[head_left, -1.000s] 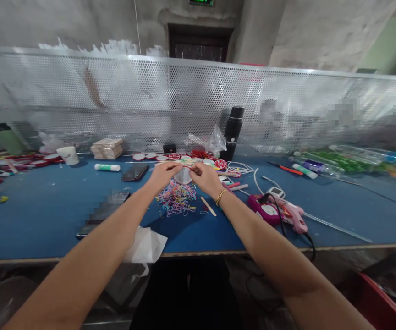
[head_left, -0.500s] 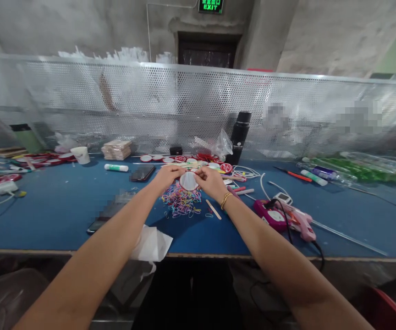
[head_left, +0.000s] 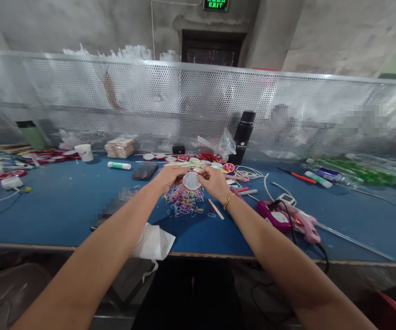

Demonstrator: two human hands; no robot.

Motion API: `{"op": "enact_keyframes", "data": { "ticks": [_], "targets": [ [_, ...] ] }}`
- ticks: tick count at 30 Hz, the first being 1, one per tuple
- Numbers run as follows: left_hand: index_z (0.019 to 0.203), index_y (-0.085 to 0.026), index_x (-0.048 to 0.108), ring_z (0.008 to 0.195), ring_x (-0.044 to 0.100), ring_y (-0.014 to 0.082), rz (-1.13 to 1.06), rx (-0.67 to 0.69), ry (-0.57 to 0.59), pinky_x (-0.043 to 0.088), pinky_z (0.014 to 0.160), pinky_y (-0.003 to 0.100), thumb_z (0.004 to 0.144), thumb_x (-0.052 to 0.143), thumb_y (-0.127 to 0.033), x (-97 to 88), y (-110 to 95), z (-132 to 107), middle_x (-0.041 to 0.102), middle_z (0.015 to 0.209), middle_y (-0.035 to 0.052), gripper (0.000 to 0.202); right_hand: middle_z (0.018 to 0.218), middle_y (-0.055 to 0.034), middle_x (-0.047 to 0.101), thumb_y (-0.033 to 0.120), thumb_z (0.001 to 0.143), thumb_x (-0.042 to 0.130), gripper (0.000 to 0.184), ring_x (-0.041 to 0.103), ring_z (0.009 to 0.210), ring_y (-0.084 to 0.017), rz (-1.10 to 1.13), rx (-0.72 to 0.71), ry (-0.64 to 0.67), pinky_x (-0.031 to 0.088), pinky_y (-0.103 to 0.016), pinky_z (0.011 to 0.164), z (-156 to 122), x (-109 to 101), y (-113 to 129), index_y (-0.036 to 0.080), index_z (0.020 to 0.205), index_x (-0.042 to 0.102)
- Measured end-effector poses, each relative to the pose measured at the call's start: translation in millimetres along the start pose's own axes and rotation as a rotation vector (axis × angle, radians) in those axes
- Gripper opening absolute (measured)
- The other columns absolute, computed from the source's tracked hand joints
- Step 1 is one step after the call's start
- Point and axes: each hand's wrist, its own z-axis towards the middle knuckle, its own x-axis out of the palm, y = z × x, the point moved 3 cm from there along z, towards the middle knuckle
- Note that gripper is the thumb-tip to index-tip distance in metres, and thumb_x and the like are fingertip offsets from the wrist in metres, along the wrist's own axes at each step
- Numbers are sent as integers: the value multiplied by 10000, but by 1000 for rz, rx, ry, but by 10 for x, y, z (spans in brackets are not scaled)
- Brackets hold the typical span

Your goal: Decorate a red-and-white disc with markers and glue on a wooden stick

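Note:
Both my hands meet over the middle of the blue table [head_left: 63, 206]. My left hand [head_left: 169, 176] and my right hand [head_left: 213, 181] pinch the two sides of a small round white disc with a red rim [head_left: 191, 181], holding it upright above a heap of coloured rubber bands [head_left: 183, 201]. A gold bracelet sits on my right wrist. A wooden stick [head_left: 216, 209] lies just right of the bands. More round red-and-white discs [head_left: 184, 158] lie in a row behind my hands.
A pink glue gun [head_left: 301, 222] with a black cord lies at the right, a black flask [head_left: 244, 136] stands behind. A phone [head_left: 145, 172], a glue stick [head_left: 118, 165], a white cup [head_left: 84, 152] and a stack of sticks [head_left: 119, 147] sit left. White tissue [head_left: 153, 243] overhangs the front edge. A perforated metal screen [head_left: 150, 105] closes the back.
The view has shifted slightly, so everything sits a little further right. The disc between my fingers has turned and now shows its round white face; both hands stay together above the bands.

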Motion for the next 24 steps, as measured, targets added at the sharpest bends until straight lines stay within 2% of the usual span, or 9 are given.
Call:
{"op": "enact_keyframes", "data": {
  "ticks": [7, 10, 13, 15, 17, 21, 24],
  "targets": [
    [759, -131, 753, 693, 588, 124, 17, -19, -11, 446, 609, 232, 614, 733, -219, 0, 19, 11, 704, 777, 64, 171, 615, 9, 609, 273, 761, 587, 94, 554, 570, -130, 28, 25, 19, 419, -239, 558, -5, 15, 5, 184, 731, 586],
    [843, -145, 764, 736, 612, 146, 99, 13, -16, 468, 636, 252, 662, 734, -298, -6, 24, 14, 724, 845, 70, 238, 605, 13, 606, 295, 762, 591, 109, 561, 555, -131, 64, 49, 14, 429, -239, 545, -5, 24, -12, 189, 737, 576],
    [1093, -192, 735, 898, 646, 196, 281, 205, 22, 506, 758, 305, 681, 757, -384, -1, -28, 18, 730, 1046, 82, 456, 584, 26, 601, 303, 756, 594, 121, 568, 512, -132, 118, 130, -4, 453, -247, 528, 0, 23, -64, 190, 800, 593],
    [1195, -214, 692, 1045, 631, 232, 436, 409, 109, 493, 895, 356, 617, 818, -359, 29, -84, 5, 689, 1202, 95, 609, 561, 44, 591, 285, 751, 589, 203, 567, 475, -133, 143, 184, -22, 463, -250, 509, 6, 13, -104, 188, 925, 626],
    [1234, -216, 669, 1123, 609, 259, 568, 538, 214, 472, 964, 386, 571, 851, -316, 62, -109, -16, 636, 1304, 108, 694, 547, 54, 584, 278, 758, 577, 300, 561, 446, -132, 149, 212, -26, 460, -249, 483, 13, 1, -136, 191, 1037, 647],
    [1351, -220, 577, 1163, 601, 281, 671, 546, 287, 497, 940, 395, 637, 812, -292, 71, -93, -34, 557, 1405, 131, 755, 552, 39, 587, 285, 775, 566, 297, 563, 439, -130, 138, 194, -29, 458, -251, 474, 26, -14, -179, 181, 1019, 700],
    [1377, -217, 546, 1269, 528, 307, 777, 584, 279, 444, 1021, 436, 620, 829, -293, 67, -87, -47, 541, 1423, 138, 811, 550, 38, 585, 290, 775, 577, 295, 573, 451, -133, 143, 178, -45, 467, -252, 484, 30, -14, -187, 178, 1014, 706]
  ]
}}
